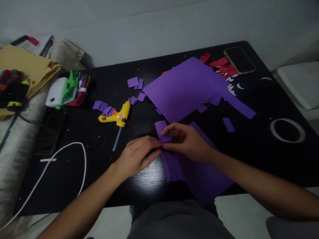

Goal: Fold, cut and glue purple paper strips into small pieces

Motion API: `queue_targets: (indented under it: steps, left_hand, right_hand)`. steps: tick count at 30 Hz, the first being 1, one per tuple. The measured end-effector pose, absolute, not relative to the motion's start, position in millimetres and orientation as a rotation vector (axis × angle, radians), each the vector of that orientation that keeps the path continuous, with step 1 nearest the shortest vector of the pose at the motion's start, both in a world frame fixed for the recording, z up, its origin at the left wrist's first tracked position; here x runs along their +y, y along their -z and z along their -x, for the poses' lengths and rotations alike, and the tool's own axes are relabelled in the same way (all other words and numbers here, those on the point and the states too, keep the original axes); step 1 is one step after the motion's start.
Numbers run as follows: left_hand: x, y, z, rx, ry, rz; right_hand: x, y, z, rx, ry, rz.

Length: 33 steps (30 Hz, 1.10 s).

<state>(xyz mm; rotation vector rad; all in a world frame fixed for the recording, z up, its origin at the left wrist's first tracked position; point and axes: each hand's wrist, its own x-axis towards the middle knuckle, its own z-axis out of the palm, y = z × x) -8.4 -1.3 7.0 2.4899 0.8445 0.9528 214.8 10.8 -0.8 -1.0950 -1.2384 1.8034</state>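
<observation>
A folded purple paper strip [170, 167] lies near the front of the black table, running away from me. My left hand [141, 154] reaches it from the left, its fingertips closed together at the strip's edge. From the right, my right hand [186, 141] is closed on the same strip, thumb and curled fingers near my left fingertips. The exact pinch point is partly hidden by the fingers. Beneath my right wrist is a larger purple sheet [206, 179] reaching the front edge. A second large purple sheet [181, 89] lies farther back.
A yellow glue gun [122, 114] with a clear stick lies left of my hands, beside small purple pieces [133, 82]. Red scraps [221, 63], a phone [239, 59] and a tape ring [287, 130] are at the right. A white cable [84, 159] curves at the left.
</observation>
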Motion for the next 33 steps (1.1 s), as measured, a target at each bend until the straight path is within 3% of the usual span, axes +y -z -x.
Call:
queue_targets:
  steps: [17,33]
  left_hand:
    - [1.7,-8.7,10.4,0.848,-0.955,-2.497]
    - [-0.4,-6.3,11.1,0.829,-0.884,-2.532]
  right_hand:
    - [10.4,-1.5,-215.2,-1.257,-1.771,1.107]
    - [14.1,-1.8,-217.3,-1.126,-1.975,1.022]
